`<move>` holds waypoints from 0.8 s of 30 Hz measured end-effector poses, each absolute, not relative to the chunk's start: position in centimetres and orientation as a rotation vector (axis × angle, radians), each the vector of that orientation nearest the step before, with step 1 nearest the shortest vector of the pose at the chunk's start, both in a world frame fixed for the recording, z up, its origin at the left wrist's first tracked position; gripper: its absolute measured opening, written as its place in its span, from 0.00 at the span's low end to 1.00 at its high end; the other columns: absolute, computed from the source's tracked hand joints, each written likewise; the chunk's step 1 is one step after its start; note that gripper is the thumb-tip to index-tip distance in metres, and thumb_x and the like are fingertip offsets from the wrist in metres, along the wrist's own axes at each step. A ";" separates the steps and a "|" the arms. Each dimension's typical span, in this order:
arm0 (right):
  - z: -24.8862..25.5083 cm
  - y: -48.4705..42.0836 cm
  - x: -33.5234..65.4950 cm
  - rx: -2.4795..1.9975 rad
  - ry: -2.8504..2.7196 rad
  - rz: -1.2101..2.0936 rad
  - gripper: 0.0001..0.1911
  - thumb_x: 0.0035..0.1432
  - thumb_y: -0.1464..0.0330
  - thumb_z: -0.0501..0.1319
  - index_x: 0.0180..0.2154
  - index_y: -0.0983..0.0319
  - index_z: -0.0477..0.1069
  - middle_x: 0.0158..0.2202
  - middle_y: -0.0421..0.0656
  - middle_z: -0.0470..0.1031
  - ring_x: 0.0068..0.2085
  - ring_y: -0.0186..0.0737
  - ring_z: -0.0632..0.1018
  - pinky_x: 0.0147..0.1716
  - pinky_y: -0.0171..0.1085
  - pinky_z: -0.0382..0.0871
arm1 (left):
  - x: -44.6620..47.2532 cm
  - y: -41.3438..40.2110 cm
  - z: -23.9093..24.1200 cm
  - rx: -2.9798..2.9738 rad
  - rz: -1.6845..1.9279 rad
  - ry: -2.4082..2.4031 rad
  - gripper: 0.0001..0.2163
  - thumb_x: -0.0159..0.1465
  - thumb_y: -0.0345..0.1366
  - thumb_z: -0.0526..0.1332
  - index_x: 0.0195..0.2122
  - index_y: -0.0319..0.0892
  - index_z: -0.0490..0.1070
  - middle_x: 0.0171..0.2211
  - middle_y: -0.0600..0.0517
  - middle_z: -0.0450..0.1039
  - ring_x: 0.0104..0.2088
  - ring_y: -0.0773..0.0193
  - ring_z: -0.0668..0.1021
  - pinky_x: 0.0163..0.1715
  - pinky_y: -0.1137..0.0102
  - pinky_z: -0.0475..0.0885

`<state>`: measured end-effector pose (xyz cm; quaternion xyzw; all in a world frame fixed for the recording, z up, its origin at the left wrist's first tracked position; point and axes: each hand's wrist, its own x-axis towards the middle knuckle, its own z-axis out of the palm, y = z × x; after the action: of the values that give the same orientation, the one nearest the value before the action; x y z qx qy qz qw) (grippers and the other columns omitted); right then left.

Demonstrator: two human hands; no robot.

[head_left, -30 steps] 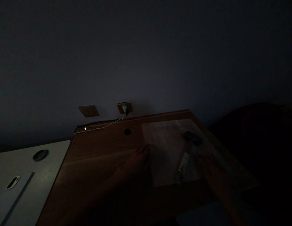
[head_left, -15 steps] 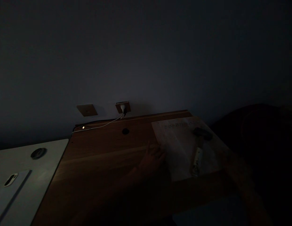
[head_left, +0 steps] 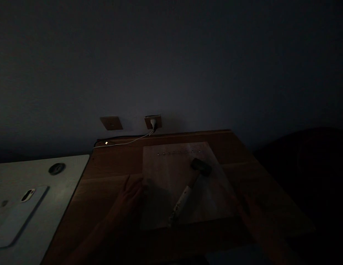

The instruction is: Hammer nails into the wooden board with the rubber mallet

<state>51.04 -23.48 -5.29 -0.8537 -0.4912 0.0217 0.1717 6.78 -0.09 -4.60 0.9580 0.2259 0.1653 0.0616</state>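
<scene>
The scene is very dark. A pale wooden board [head_left: 171,176] lies on a brown wooden desk [head_left: 110,165]. A hammer [head_left: 188,187] with a dark head and light handle rests on the board. Along the board's far edge runs a row of several small nails [head_left: 178,152]. My left hand [head_left: 131,195] rests at the board's left edge, fingers lying flat. My right hand [head_left: 250,211] is at the board's right front corner; its fingers are too dim to read.
A white table [head_left: 49,206] stands to the left, with a phone [head_left: 19,217] lying on it and a round cable hole [head_left: 57,168]. Two wall plates sit behind the desk; a white charger [head_left: 153,123] and cable are plugged in. Dark furniture sits right.
The board with the hammer on it now sits further left and squarer in view than half a second ago. My left hand has moved left along with its edge.
</scene>
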 end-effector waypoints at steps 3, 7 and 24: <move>-4.7 -19.1 49.2 -2.431 -1.374 0.093 0.27 0.68 0.50 0.50 0.51 0.59 0.76 0.46 0.54 0.83 0.43 0.58 0.83 0.43 0.54 0.77 | 2.4 0.5 -4.2 2.878 0.595 0.732 0.17 0.71 0.30 0.54 0.57 0.45 0.73 0.52 0.45 0.80 0.56 0.54 0.78 0.66 0.52 0.66; -2.5 -9.6 47.1 -2.233 -1.515 0.180 0.23 0.70 0.52 0.49 0.47 0.59 0.76 0.46 0.51 0.83 0.46 0.53 0.82 0.46 0.48 0.74 | 2.1 3.5 -3.1 2.720 0.603 0.942 0.15 0.72 0.33 0.54 0.56 0.44 0.74 0.51 0.44 0.79 0.50 0.56 0.80 0.52 0.62 0.77; -1.4 5.7 42.2 -2.031 -2.176 0.327 0.16 0.66 0.78 0.55 0.50 0.63 0.77 0.52 0.54 0.79 0.52 0.47 0.78 0.52 0.39 0.66 | 10.3 14.4 -1.2 2.564 0.410 1.006 0.14 0.66 0.26 0.60 0.50 0.41 0.80 0.43 0.45 0.81 0.40 0.59 0.81 0.41 0.70 0.72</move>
<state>42.22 5.68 -1.41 -0.6763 -0.7248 0.1088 0.0735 10.33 14.44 -1.23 0.9062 0.3555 0.1449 0.1774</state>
